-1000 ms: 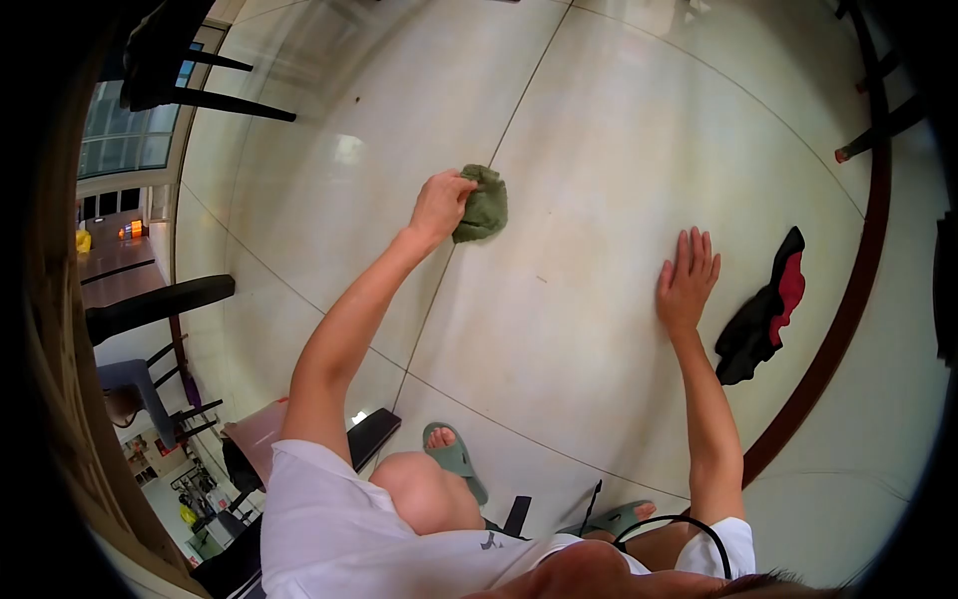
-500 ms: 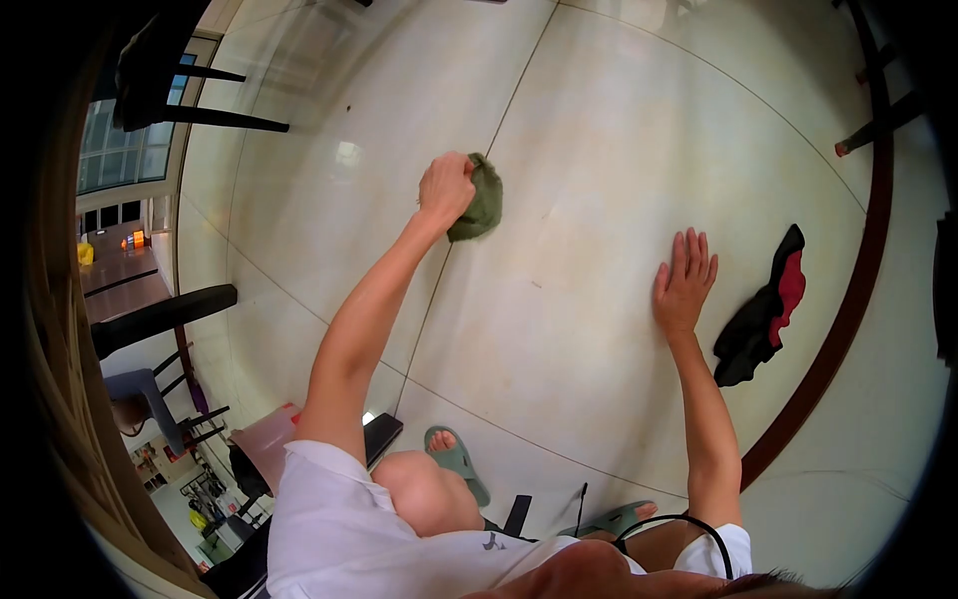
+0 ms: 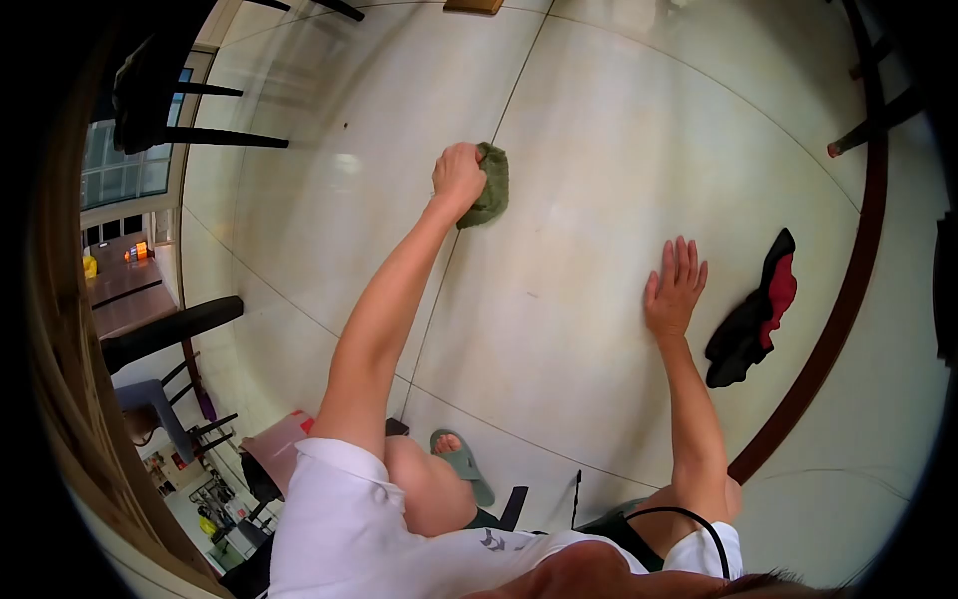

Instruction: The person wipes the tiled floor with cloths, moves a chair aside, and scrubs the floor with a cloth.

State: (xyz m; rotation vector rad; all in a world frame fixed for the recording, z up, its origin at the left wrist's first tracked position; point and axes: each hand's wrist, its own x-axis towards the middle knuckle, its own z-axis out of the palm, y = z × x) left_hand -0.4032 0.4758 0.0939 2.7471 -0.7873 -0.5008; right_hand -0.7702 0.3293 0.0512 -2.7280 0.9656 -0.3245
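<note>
My left hand (image 3: pixel 459 176) is closed on the left edge of a green cloth (image 3: pixel 491 190), which lies on the tiled floor (image 3: pixel 579 329) over a dark tile joint. Off to the right, my right hand (image 3: pixel 674 292) rests palm down on the same floor, fingers spread, with nothing in it. Beside it, further right, lies a crumpled black and red cloth (image 3: pixel 771 307), not touching the hand.
Dark chair legs (image 3: pixel 225 137) stand at the upper left, and another dark leg (image 3: pixel 878 122) at the upper right. A brown strip (image 3: pixel 818 364) curves along the right. My slippered foot (image 3: pixel 462 464) is near the bottom; a wooden piece (image 3: pixel 473 6) shows at the top.
My left hand has moved slightly up and to the right, and the green cloth has shifted a little with it. The view has shifted slightly; my right hand stays flat on the floor.
</note>
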